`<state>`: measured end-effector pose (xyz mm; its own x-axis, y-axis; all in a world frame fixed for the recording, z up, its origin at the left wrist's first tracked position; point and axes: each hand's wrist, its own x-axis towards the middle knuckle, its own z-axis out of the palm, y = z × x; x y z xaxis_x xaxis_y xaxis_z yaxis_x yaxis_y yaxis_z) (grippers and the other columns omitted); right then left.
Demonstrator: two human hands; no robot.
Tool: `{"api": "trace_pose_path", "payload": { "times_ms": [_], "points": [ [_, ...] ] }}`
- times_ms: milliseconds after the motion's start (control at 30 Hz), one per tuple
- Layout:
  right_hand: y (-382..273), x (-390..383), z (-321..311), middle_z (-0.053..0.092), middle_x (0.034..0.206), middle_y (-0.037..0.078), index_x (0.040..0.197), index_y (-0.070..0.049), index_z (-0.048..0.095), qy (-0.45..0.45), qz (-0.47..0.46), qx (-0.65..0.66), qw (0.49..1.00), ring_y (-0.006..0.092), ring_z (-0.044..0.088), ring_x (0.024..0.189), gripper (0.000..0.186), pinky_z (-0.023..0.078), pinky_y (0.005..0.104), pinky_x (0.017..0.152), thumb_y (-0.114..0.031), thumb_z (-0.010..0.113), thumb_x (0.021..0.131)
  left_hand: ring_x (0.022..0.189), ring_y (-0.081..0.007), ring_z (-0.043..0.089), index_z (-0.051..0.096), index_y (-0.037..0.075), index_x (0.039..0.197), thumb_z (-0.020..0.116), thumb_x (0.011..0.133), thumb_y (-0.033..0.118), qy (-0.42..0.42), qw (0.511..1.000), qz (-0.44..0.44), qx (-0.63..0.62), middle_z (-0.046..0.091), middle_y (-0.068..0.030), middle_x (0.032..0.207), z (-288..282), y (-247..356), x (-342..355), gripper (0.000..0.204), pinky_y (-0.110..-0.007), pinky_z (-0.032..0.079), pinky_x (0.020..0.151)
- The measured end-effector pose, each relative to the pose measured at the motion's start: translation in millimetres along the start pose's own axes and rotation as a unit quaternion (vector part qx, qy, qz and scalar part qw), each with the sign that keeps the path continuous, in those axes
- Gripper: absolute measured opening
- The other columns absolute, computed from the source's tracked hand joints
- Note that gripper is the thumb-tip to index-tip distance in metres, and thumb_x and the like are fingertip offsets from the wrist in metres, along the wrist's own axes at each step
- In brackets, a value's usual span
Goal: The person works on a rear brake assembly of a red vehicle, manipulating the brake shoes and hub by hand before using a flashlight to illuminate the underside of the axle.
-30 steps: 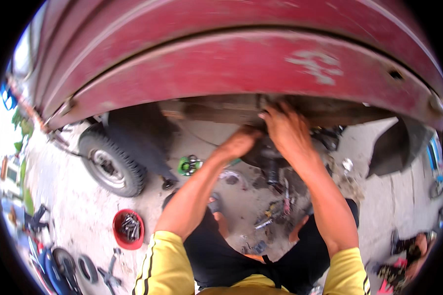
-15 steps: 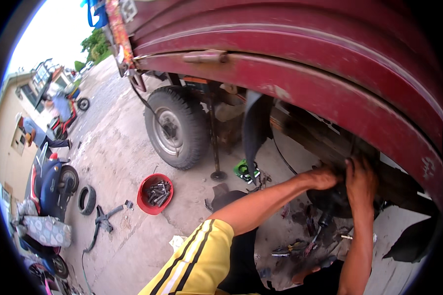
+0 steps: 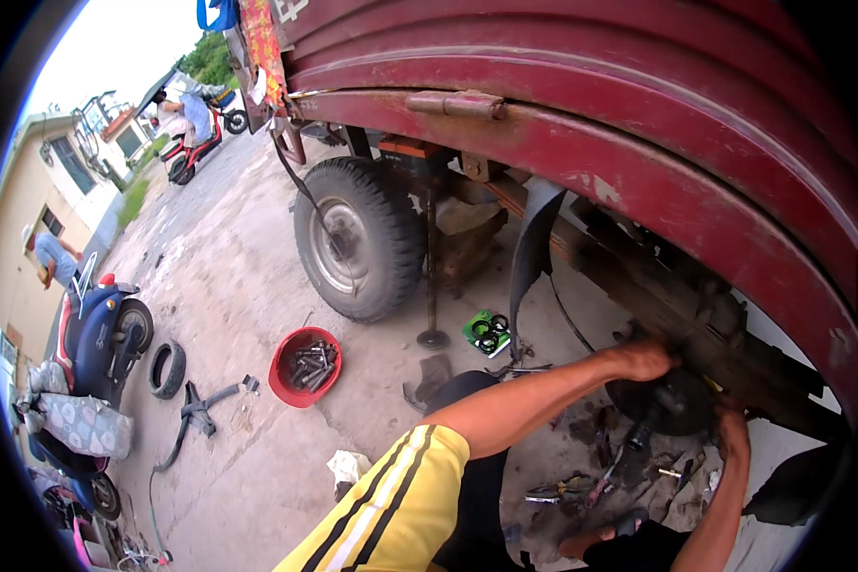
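Red cargo bed (image 3: 582,124) fills my 1 o'clock; dark round drum (image 3: 691,414) sits below its edge at 4; looks heavy, stiff, probably greasy, so I'd grip the rim; left hand (image 3: 646,360) at its 11, right hand (image 3: 731,427) at its 3; can't tell from way over here if they're spread or pinching

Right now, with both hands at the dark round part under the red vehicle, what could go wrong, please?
Fingers might get pinched: the left hand and right hand are close against the dark round part, below the red vehicle. The loose tools on the ground could slip underfoot. The red container of metal pieces might spill if kicked.
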<state>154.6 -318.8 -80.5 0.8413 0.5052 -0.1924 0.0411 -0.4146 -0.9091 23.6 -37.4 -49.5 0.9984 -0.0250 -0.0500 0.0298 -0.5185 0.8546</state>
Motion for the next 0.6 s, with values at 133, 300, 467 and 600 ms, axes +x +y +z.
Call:
{"api": "trace_pose_path", "payload": {
  "times_ms": [133, 300, 467, 600],
  "points": [
    [37, 19, -13, 0.063, 0.113, 0.006, 0.127, -0.005, 0.052, -0.102, 0.12, 0.161, 0.974, 0.0192, 0.063, 0.092, 0.041, 0.052, 0.0366, 0.065, -0.011, 0.046, 0.087, 0.108, -0.0393, 0.057, 0.062, -0.004, 0.109, 0.047, 0.093, 0.032, 0.044, 0.999, -0.013, -0.021, 0.06, -0.0278, 0.113, 1, 11, -5, 0.042, -0.042, 0.042, 0.093],
    [3, -3, 22, 0.063, 0.103, 0.003, 0.126, -0.006, 0.053, -0.019, 0.055, 0.282, 0.958, 0.0152, 0.06, 0.078, 0.035, 0.049, 0.0262, 0.064, -0.015, 0.054, 0.093, 0.107, -0.0389, 0.057, 0.063, -0.004, 0.108, 0.048, 0.092, 0.032, 0.017, 0.999, -0.03, -0.025, 0.061, -0.0275, 0.113, -5, 16, -15, 0.042, -0.042, 0.042, 0.093],
    [-19, -21, 13, 0.06, 0.089, -0.002, 0.122, -0.004, 0.055, 0.062, 0.008, 0.216, 0.974, 0.0082, 0.051, 0.066, 0.032, 0.042, 0.024, 0.062, -0.018, 0.06, 0.093, 0.106, -0.0386, 0.058, 0.064, -0.003, 0.107, 0.049, 0.091, 0.031, 0.012, 1.0, -0.021, -0.015, 0.062, -0.0274, 0.111, -7, 29, -12, 0.041, -0.042, 0.042, 0.092],
    [-57, -32, 17, 0.059, 0.08, -0.002, 0.108, -0.002, 0.063, 0.08, -0.089, 0.043, 0.992, 0.007, 0.047, 0.065, 0.021, 0.04, 0.0241, 0.062, -0.015, 0.06, 0.092, 0.103, -0.0389, 0.059, 0.064, -0.004, 0.105, 0.051, 0.09, 0.03, 0.075, 0.997, -0.003, -0.03, 0.062, -0.0279, 0.108, -2, 23, -15, 0.039, -0.043, 0.044, 0.09]
  ]
}}
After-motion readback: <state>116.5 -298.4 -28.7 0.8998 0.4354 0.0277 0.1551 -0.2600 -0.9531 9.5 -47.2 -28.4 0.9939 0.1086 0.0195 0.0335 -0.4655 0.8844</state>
